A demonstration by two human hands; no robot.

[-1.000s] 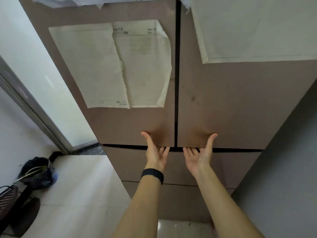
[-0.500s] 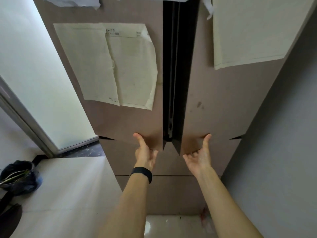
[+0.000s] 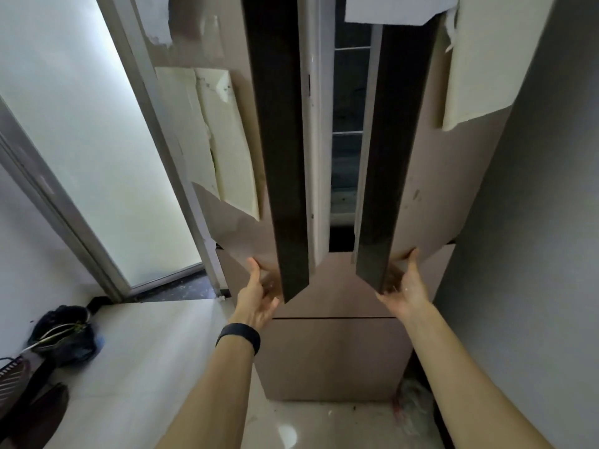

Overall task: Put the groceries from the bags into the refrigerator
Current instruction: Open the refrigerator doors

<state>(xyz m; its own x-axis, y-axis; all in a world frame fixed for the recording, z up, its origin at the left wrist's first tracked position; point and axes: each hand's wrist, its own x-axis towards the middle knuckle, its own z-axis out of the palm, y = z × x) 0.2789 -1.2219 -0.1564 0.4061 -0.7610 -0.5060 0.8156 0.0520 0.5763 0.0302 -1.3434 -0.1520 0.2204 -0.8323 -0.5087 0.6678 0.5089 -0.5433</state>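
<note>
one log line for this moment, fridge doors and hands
left hand: gripping left door | right hand: gripping right door | doors: part open | groceries: none

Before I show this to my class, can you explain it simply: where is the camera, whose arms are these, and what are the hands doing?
The camera sits on a person's head and looks forward and down, so the two bare arms reaching out are that person's own. There is no machine here.

The left hand, with a black wristband behind it, grips the bottom edge of the refrigerator's left door. The right hand grips the bottom edge of the right door. Both doors stand partly open, and through the gap you can glimpse shelves inside.

Sheets of paper are stuck on the door fronts. On the floor at the left lies a dark bag. Neither hand holds any groceries.
</note>
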